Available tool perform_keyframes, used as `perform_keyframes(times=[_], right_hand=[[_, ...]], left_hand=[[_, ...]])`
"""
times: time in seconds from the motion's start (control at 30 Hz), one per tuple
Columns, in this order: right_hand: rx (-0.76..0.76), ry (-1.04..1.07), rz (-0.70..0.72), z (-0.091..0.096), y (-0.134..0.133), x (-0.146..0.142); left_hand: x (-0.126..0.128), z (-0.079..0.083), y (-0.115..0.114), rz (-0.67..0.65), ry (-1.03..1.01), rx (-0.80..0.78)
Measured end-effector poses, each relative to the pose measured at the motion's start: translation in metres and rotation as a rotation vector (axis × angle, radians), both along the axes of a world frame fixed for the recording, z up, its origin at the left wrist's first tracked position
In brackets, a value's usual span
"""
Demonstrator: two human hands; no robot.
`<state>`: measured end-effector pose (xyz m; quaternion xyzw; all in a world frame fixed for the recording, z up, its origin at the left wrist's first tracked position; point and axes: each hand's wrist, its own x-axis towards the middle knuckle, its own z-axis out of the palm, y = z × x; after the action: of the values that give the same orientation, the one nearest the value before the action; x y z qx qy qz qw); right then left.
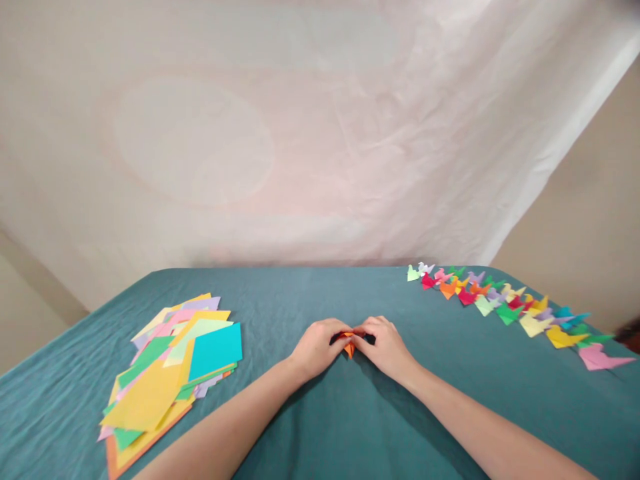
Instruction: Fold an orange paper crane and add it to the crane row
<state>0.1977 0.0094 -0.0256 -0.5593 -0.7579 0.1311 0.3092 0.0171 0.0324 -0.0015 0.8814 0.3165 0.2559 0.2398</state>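
Note:
A small folded piece of orange paper (349, 347) is between my two hands, near the middle of the table. The fingers and thumb of my left hand (321, 343) pinch its left side. My right hand (383, 343) pinches it from the right. A pointed tip of the paper shows below the thumbs, while its upper part is mostly hidden by fingers. The exact folded shape is too small and covered to tell.
Loose sheets of coloured paper (150, 393) lie in an overlapping pile on the left. Several folded paper birds (535, 325) stand in slanting rows along the right. A teal cloth (280, 293) covers the table, and a pale sheet (310, 133) hangs behind it.

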Motion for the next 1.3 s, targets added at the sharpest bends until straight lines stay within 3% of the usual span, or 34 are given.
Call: perform_keyframes(times=[0.33, 1.0, 1.3], right_hand=[[0.041, -0.094, 0.055, -0.001, -0.003, 0.007], [0.134, -0.194, 0.162, 0.003, -0.007, 0.015], [0.191, -0.277, 0.133, 0.004, -0.009, 0.013]], left_hand=[[0.004, -0.007, -0.009, 0.086, 0.064, 0.14], [0.005, -0.009, -0.006, 0.042, 0.161, 0.248], [0.005, -0.004, -0.009, 0.028, 0.201, 0.256]])
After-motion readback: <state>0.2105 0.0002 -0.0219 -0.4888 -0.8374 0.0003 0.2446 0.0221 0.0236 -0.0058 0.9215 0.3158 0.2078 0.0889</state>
